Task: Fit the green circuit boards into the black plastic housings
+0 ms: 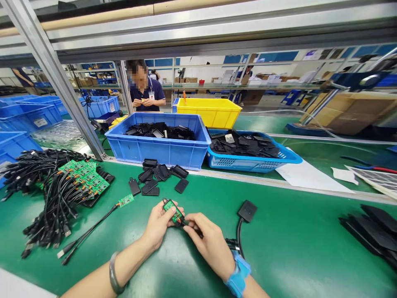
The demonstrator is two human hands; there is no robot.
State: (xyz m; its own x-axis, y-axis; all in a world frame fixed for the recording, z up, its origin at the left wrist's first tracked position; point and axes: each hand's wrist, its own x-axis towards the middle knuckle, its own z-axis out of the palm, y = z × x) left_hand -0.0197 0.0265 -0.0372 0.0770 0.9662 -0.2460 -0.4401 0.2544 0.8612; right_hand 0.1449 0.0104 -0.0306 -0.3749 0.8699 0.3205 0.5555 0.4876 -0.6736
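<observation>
**Carefully: a small board pinched between two hands, with loose cables close by**

Clearly the weak spot is the grip itself. The green circuit board [172, 208] sits in its black housing, held above the tabletop [279, 248] near the middle of its near edge, and only fingertips carry it. If the pinch slackens, the board may pop out of the shell and drop onto the green mat. A hard tug on its cable could strain the wires where they join the board.

Starting at the left edge, the heap of black cables [43, 186] with green boards [83, 176] on top lies well apart from the hands, but one wired board [125, 200] and its cable trail toward the left forearm; a sweep of that arm may drag it along.

The left hand [159, 223] comes in from the lower left, wrist bent up a little, thumb and fingers closed narrowly on the board's left side. A bracelet rings the wrist.

The right hand [211, 244] reaches in from the lower right, knuckles up, fingertips pinching the cable end at the board's right side. Its wrist wears a blue strap [237, 275].

Just to the right, a closed black housing [247, 210] lies on its cable; the right wrist is near that cable and may snag it.
</observation>
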